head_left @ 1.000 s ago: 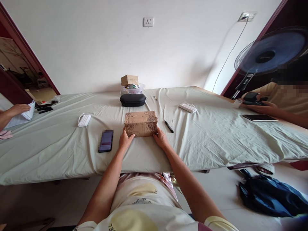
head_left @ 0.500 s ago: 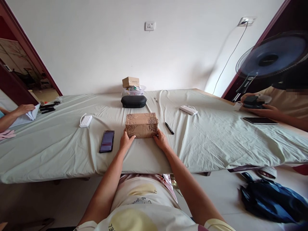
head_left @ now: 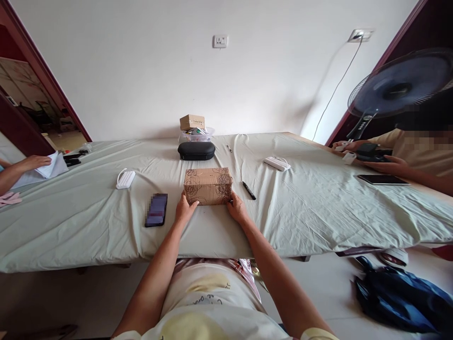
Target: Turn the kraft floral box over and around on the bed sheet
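A brown cardboard box [head_left: 208,186] with black scribbled loops on it rests on the cloth-covered table in front of me. My left hand [head_left: 185,208] grips its lower left corner, thumb on the near face. At the lower right corner my right hand [head_left: 237,206] holds it the same way. The far fingers of both hands are hidden along the box's sides. Just right of the box lies a black marker pen [head_left: 249,190]. To the left of my left hand is a smartphone [head_left: 156,210], its screen lit.
Behind the box sit a black zip case [head_left: 196,151] and a plastic tub [head_left: 208,134] with a small carton [head_left: 192,122] on top. White corded blocks [head_left: 126,179] lie on both sides. One person handles papers [head_left: 49,169] at left; another holds a dark device [head_left: 371,152] near a fan [head_left: 396,89].
My hands and the box hold their place; the view has shifted very slightly. At right, the other person's far hand has moved left, away from the dark device. The papers at left have shifted.
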The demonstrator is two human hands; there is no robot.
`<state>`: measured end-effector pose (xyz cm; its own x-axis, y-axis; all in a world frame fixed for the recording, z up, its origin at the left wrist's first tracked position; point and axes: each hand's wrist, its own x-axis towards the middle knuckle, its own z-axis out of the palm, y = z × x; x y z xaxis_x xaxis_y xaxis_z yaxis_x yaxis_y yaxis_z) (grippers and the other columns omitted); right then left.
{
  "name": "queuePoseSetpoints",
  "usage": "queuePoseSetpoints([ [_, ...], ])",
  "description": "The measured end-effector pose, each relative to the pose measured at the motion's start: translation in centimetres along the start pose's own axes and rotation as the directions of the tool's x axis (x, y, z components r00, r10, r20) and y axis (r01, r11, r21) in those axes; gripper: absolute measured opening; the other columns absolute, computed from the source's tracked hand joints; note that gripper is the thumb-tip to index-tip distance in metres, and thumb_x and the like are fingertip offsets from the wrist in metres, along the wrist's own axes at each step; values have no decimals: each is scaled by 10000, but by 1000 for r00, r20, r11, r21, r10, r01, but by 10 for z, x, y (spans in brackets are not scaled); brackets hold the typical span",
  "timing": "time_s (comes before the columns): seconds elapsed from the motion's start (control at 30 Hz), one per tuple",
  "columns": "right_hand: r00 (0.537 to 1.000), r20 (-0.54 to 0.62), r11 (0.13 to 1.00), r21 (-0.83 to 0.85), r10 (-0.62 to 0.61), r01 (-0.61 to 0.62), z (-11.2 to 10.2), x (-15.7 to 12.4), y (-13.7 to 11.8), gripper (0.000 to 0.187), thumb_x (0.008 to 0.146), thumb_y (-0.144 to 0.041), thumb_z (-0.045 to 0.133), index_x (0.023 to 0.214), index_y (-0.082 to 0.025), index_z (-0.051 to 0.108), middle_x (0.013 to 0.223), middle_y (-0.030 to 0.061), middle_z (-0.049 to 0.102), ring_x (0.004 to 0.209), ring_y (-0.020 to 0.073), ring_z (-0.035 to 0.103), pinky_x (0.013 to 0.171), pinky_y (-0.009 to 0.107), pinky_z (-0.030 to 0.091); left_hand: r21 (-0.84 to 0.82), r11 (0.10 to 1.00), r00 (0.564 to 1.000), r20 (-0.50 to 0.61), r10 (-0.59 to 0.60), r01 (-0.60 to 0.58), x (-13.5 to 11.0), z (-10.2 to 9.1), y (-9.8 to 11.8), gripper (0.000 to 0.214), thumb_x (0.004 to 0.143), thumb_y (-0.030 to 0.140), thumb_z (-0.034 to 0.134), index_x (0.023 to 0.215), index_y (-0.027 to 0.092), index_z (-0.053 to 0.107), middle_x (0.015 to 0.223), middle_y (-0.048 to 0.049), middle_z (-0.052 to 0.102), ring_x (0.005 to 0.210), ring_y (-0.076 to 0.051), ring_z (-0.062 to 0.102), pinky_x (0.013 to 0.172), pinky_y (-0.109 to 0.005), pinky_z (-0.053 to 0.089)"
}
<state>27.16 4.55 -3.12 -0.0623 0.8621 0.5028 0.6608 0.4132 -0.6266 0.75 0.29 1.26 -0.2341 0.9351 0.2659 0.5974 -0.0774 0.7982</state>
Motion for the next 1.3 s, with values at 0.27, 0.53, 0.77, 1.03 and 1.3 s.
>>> queuePoseSetpoints([
  [0.27, 1000, 0, 1000, -17, 3, -3, -1, 1, -1, 710, 763, -164, 524, 1471, -183, 487, 1279, 149, 662, 1127, 313, 642, 999, 513, 545, -13, 1000, 1000, 9, -11, 11, -1, -3, 4, 726, 828, 280, 758, 1468, 182, 429, 1334, -158, 686, 1226, -307, 672, 1008, -389, 538],
  [0.53, 1000, -4, 999, 42, 1, -1, -1, -1, 1, 702, 789, -246, 586, 1482, -217, 482, 1271, 140, 665, 1100, 316, 646, 978, 522, 554, -10, 1000, 1000, 6, -14, 14, -1, -1, 2, 734, 830, 278, 762, 1476, 184, 426, 1349, -160, 680, 1245, -303, 664, 1021, -384, 536],
  [0.77, 1000, -20, 999, 40, 12, -11, 2, 1, 0, 671, 777, -232, 583, 1445, -227, 521, 1234, 124, 679, 1083, 314, 650, 981, 528, 555, 28, 999, 1000, 12, -28, 27, -1, -3, 5, 744, 836, 278, 759, 1485, 165, 414, 1354, -169, 675, 1253, -303, 660, 1030, -386, 531],
  [1.03, 999, 3, 999, 33, 37, -37, 1, 1, -2, 680, 775, -233, 574, 1453, -203, 516, 1272, 141, 668, 1103, 320, 649, 999, 523, 551, 32, 999, 1000, 8, -29, 28, 0, -4, 5, 738, 829, 287, 766, 1475, 173, 429, 1347, -162, 680, 1248, -310, 662, 1026, -386, 532],
  [1.3, 1000, -13, 998, 55, 24, -23, 3, 1, 2, 699, 791, -250, 586, 1484, -223, 495, 1291, 133, 663, 1121, 329, 643, 1005, 538, 548, 3, 1000, 1000, 2, -7, 7, 0, -3, 1, 728, 820, 290, 770, 1460, 168, 443, 1339, -156, 684, 1225, -304, 669, 1011, -376, 534],
])
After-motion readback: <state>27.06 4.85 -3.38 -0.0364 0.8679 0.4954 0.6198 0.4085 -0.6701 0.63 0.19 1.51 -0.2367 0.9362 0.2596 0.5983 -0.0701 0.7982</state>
